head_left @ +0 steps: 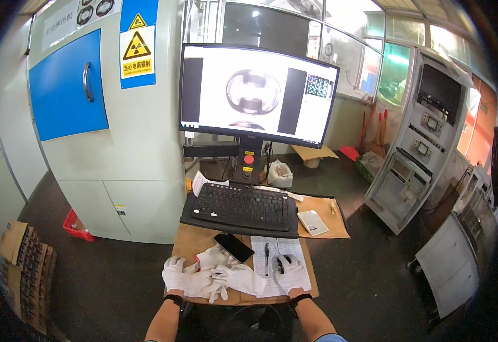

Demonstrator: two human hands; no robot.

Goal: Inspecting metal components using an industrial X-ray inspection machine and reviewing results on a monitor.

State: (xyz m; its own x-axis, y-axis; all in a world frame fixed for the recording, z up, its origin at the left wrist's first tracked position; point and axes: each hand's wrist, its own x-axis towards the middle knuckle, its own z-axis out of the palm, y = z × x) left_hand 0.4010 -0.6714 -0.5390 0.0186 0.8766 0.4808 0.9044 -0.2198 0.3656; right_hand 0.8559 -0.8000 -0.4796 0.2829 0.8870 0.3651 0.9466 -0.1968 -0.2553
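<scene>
1. While your gloved left hand (176, 275) lies flat, fingers loose and gripping nothing, it touches the pile of spare white gloves (226, 273) just to its right.
2. Your right hand (292, 273) is cupped over a dark mouse (281, 263) on the paper form (276, 249).
3. Beyond both hands sit a phone (234, 247), pen (266, 252) and keyboard (242, 205).
4. Left of your left hand, a red crate (76, 226) stands on the floor; I cannot tell what is in it.

Gloved left hand (176, 276) resting flat, gloved right hand (292, 273) cupped, palm down

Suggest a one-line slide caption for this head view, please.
Gloved left hand rests on spare white gloves; right hand covers a mouse beside keyboard and monitor.
</scene>
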